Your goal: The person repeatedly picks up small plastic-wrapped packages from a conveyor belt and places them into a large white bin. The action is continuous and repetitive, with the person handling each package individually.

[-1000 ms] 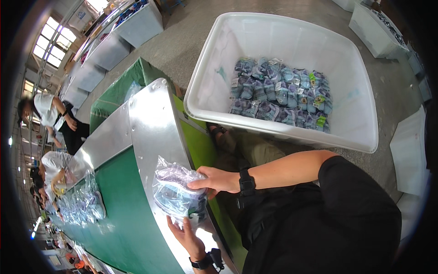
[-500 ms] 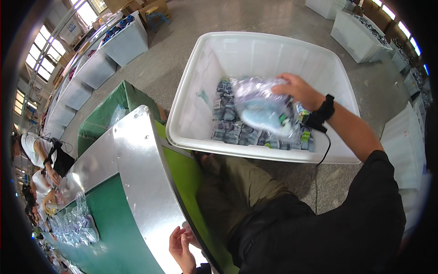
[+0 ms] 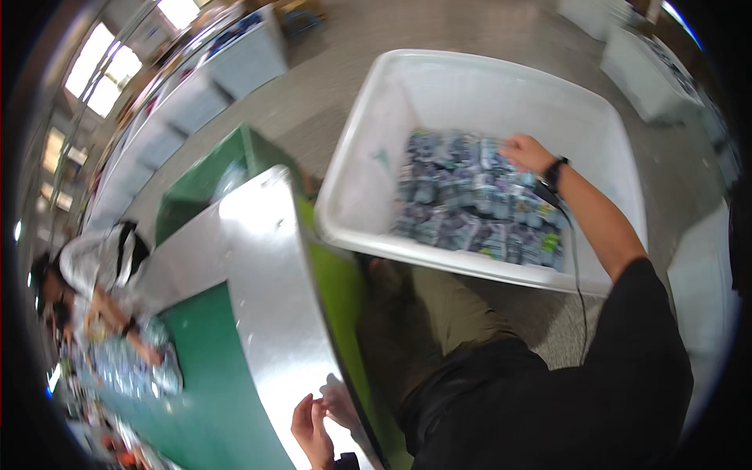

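Note:
Clear-bagged shoes (image 3: 478, 207) in grey, blue and purple lie packed side by side in the large white bin (image 3: 501, 272). Over their far right part, my right hand (image 3: 529, 154) reaches down with bent fingers at the bags. Blur and the hand itself hide the fingertips, so I cannot make out whether a bag is gripped. My left hand (image 3: 312, 431) rests low over the metal edge (image 3: 270, 313) of the worktable, its fingers loosely curled and empty.
The table has a green surface (image 3: 204, 345), where a co-worker (image 3: 102, 266) reaches over more bagged shoes (image 3: 129, 364). A green cloth-covered container (image 3: 196, 192) stands beyond the table corner. White bins (image 3: 251, 55) line the far left; others (image 3: 650, 74) stand at right. A cable (image 3: 578, 282) hangs from my right wrist.
The bagged shoes my right hand held above the bin are down among the others, no longer separately visible. The view has shifted, and the co-worker has leaned over the table.

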The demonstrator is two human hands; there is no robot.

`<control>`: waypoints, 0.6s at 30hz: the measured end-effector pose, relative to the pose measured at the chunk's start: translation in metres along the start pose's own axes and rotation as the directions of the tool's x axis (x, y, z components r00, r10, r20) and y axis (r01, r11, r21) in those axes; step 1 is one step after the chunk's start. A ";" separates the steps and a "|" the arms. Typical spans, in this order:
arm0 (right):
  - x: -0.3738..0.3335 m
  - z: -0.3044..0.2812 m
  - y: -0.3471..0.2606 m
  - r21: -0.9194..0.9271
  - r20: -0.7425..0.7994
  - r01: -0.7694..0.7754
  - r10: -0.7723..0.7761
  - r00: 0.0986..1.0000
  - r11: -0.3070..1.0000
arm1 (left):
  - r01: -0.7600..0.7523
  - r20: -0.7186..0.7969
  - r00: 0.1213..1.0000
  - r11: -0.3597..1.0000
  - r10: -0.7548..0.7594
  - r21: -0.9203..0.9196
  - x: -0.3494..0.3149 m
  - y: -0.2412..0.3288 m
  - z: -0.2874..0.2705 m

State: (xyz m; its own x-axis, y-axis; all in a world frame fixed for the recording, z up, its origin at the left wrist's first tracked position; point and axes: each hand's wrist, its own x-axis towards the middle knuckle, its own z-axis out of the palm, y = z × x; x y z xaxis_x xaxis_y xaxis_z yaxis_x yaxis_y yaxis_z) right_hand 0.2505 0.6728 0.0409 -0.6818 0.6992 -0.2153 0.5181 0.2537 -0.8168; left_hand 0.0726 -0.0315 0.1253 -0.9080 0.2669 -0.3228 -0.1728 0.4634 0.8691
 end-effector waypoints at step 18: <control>-0.108 0.223 -0.085 0.217 0.264 0.135 -0.192 0.945 0.967 | 0.083 0.054 0.996 0.894 -0.066 -0.440 0.055 -0.053 -0.096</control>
State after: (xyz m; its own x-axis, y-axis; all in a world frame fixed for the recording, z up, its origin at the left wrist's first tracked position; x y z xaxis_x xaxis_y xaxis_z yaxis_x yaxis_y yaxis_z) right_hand 0.1649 0.4266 0.0145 -0.8800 0.4360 -0.1883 0.2968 0.1952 -0.9348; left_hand -0.0050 -0.1225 0.0974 -0.8726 0.2809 -0.3996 -0.3980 0.0653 0.9150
